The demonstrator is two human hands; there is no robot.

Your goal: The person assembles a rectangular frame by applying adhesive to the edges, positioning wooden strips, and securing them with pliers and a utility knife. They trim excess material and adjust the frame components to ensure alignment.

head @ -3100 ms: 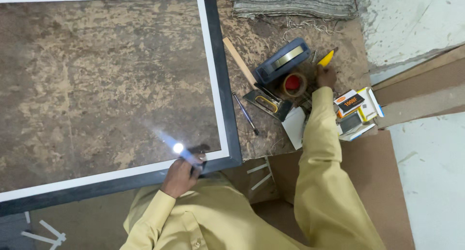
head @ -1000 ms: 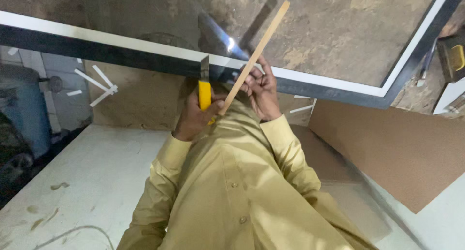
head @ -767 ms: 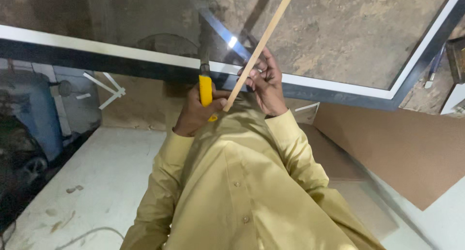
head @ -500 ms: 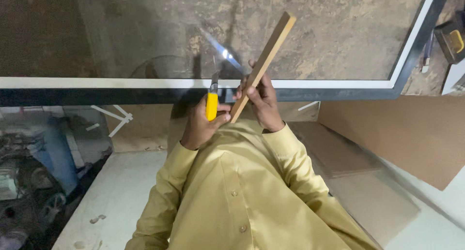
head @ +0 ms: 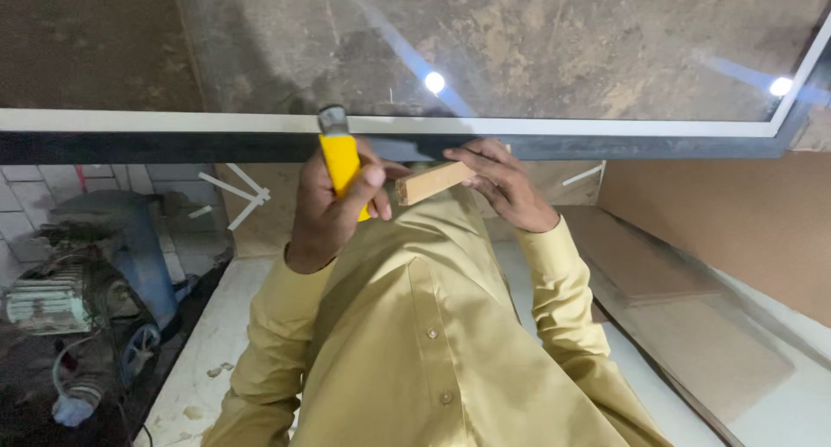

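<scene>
His left hand (head: 333, 209) grips a yellow-handled utility knife (head: 340, 157) at the black picture frame (head: 156, 144); the right hand (head: 502, 183) pinches a light, stiff wooden strip (head: 430, 182). The glass looks fragile.

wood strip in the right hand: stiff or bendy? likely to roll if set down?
Probably stiff: the wood strip looks thick with a square-cut end and shows no sag beyond the right hand. Unlikely to roll, since its faces look flat. Likely light for its size, as only the fingertips pinch it, beside the yellow-handled tool in the left hand.
</scene>
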